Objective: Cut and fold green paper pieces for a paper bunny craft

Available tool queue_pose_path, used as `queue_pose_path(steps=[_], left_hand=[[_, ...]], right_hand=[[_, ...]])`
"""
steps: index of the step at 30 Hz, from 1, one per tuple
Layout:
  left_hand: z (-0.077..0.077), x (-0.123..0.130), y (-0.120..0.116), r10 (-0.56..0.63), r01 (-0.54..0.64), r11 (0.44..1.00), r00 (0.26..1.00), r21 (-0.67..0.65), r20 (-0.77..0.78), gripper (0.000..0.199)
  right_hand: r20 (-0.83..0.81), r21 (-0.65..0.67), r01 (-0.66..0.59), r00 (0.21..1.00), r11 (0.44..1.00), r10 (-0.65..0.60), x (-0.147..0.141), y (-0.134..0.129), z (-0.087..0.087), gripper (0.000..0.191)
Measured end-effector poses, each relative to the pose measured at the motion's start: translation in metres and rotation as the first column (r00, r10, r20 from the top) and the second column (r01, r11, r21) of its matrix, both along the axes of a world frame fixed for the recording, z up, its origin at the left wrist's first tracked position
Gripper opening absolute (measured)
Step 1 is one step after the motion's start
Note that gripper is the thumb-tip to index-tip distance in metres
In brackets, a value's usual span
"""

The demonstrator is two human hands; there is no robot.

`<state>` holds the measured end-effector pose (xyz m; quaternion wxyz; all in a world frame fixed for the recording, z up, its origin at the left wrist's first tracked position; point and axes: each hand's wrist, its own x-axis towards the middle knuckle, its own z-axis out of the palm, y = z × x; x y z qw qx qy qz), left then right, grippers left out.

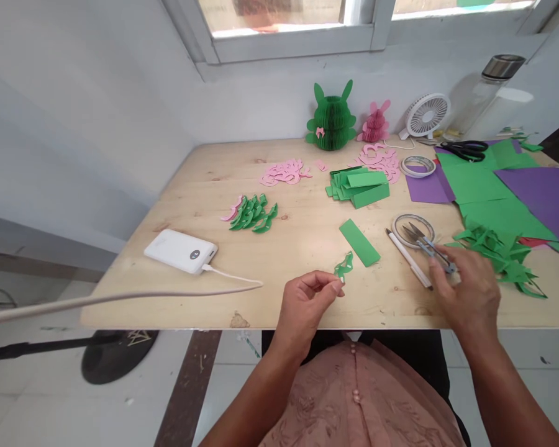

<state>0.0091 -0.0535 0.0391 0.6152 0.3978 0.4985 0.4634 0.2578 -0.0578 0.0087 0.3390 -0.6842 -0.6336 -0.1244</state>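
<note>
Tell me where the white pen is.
In the head view, the white pen lies on the table right of centre, between the green paper rectangle and the right hand.

Left fingers (328, 289) pinch green paper cutout (344, 266); right fingers (462, 257) at scissors (425, 244).

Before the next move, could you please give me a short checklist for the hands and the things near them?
1. Left hand holds the small green cutout: ok.
2. Right hand has a firm grip on the scissors: cannot tell.
3. Scissor blades clear of the nearer tape roll: not ok, they overlap it in this view.
4. Green strip flat on the table: ok.
5. Power bank away from both hands: ok.
</note>
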Motion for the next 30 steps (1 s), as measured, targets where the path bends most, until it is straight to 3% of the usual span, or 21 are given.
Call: queue_pose_path(steps=[3, 6, 14, 23, 30], left_hand=[[-0.004, 0.007, -0.004, -0.004, 0.004, 1.000, 0.999, 0.001, 0.033, 0.013], [-0.007, 0.011, -0.009, -0.009, 0.009, 1.000, 0.998, -0.008, 0.063, 0.014], [-0.007, 0.008, -0.017, -0.025, 0.024, 1.000, 0.997, 0.014, 0.078, 0.017], [-0.004, 0.006, -0.023, -0.047, 0.045, 0.999, 0.990, 0.024, 0.130, 0.016], [-0.003, 0.006, -0.027, -0.013, 0.012, 1.000, 0.977, 0.006, 0.213, 0.018]], right_hand=[[-0.343, -0.150, -0.293, 0.911, 0.944, 0.228, -0.039, -0.018, 0.012, 0.017], [-0.449, -0.116, -0.431, 0.826, 0.895, 0.340, -0.072, -0.029, 0.019, 0.014], [-0.195, 0.135, -0.528, 0.815, 0.838, 0.545, -0.097, -0.034, 0.021, 0.023], [-0.002, 0.141, -0.503, 0.861, 0.853, 0.508, -0.103, -0.037, 0.018, 0.024], [0.033, 0.154, -0.491, 0.870, 0.857, 0.492, -0.110, -0.038, 0.021, 0.023]])
